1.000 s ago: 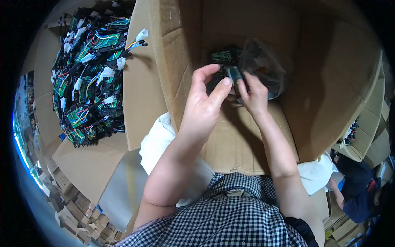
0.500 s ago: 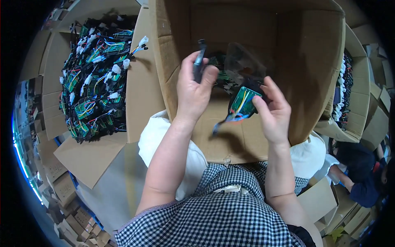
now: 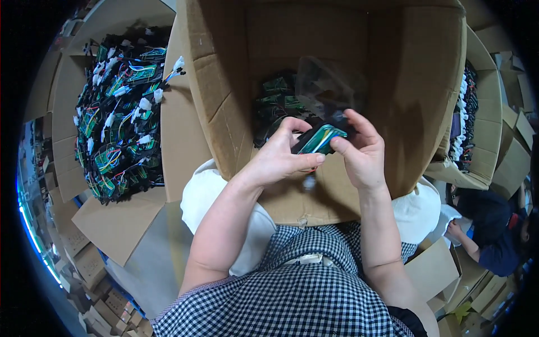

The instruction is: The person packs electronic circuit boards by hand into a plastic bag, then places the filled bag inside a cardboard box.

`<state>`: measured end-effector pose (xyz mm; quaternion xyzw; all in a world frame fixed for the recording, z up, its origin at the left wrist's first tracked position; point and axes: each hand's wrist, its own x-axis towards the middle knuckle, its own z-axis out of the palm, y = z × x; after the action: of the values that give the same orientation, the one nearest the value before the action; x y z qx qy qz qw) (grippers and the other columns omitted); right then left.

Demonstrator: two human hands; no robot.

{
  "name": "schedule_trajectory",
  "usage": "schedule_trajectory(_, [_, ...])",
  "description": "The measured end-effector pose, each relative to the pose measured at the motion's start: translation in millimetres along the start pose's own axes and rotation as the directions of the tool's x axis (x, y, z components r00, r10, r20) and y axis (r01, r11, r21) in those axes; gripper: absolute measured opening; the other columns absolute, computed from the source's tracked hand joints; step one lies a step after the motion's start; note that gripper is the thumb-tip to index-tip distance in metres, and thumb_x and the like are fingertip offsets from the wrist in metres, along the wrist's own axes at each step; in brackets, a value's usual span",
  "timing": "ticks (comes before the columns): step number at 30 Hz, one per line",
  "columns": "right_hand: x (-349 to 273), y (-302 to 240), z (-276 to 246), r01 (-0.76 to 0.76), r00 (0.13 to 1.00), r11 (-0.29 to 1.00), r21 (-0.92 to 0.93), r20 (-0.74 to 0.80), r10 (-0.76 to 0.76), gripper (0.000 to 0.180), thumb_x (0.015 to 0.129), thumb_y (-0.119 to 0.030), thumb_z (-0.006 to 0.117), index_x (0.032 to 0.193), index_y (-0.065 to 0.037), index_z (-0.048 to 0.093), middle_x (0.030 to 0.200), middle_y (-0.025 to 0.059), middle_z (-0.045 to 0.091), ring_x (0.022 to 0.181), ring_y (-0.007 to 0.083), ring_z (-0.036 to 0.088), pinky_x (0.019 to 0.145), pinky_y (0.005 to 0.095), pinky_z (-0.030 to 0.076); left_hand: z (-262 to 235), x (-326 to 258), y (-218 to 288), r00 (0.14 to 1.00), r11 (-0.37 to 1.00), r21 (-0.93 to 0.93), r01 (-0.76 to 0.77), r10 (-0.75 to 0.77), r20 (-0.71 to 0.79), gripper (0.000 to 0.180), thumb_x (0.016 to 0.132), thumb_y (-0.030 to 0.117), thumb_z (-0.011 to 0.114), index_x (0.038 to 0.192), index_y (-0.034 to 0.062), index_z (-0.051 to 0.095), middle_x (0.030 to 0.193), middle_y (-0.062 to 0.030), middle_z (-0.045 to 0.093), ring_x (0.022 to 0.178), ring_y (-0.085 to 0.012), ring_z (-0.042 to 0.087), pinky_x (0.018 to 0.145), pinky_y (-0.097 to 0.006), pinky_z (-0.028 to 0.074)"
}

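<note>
Cardboard box [image 3: 404, 84] on lap | 2 hands: left hand [image 3: 281, 160], right hand [image 3: 362, 154] both pinching 1 green circuit board [image 3: 321, 139]

We count two hands [image 3: 281, 160] [image 3: 362, 154] sharing one green circuit board [image 3: 321, 139]. Three open cardboard boxes: one at centre [image 3: 224, 95], one at left [image 3: 120, 224], one at right [image 3: 466, 174]. Boards inside each lie piled, too many to count. One other person [image 3: 494, 224].
</note>
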<state>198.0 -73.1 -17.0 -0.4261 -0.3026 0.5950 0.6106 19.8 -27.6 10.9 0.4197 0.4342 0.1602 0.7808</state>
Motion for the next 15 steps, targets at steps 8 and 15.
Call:
schedule_trajectory(8, [44.8,72.5,-64.0,-0.243,0.956,0.887,0.393,-0.057,0.287,0.039,0.086,-0.011,0.063,0.124,-0.006,0.053,0.117,0.0094,0.058,0.094,0.0152,0.059,0.077,0.0267,0.050,-4.5,11.4,-23.7,0.998,0.993,-0.121,-0.015,0.008,-0.055,0.036,0.092,0.023,0.056,0.120,0.0052,0.041,0.092,-0.0059,0.057,0.074,-0.0113,0.058,0.065,-0.024,0.047])
schedule_trajectory(15, [143.3,207.3,-137.1,-0.174,0.972,0.278,-0.945,-0.210,-0.106,0.025,0.077,-0.022,0.066,0.097,-0.006,0.067,0.097,0.0154,0.067,0.086,0.0287,0.064,0.073,0.0411,0.052,-24.1,17.1,10.8,0.891,0.974,-0.088,-0.208,0.152,-0.429,0.030,0.092,0.016,0.055,0.117,0.0045,0.042,0.090,-0.0014,0.054,0.063,-0.0048,0.046,0.056,-0.018,0.041])
